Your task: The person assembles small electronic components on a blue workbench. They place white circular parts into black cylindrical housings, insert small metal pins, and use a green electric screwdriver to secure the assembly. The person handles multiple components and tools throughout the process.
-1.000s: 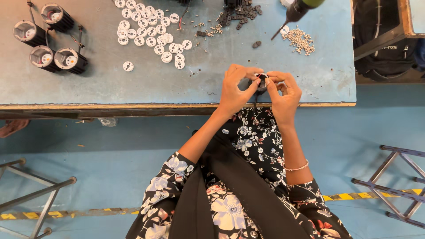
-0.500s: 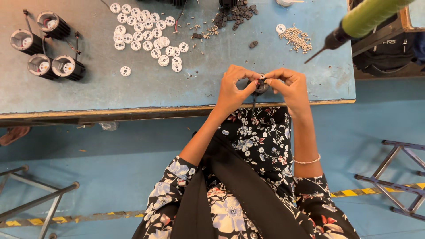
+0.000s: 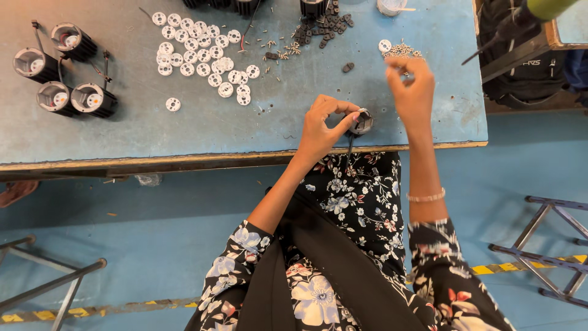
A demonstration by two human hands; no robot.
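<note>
four black cylinders (image 3: 64, 76) stand at the table's (image 3: 153, 132) left end, white discs (image 3: 202, 58) scattered beside them. the left hand (image 3: 321, 129) grips a small black housing (image 3: 360, 124) near the front edge. the right hand (image 3: 411, 86) pinches above a pile of screws (image 3: 401, 50); whether it holds one, i cannot tell.

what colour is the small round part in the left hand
Black, with a pale metallic rim: the small round part pinched by the left hand, seen in the head view.

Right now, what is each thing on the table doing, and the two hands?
Left hand: gripping the small black round housing.
Right hand: raised, fingertips pinched above the pile of small silver screws.
White plastic discs: lying flat, scattered.
Four black cylinder housings: lying on their sides.
</note>
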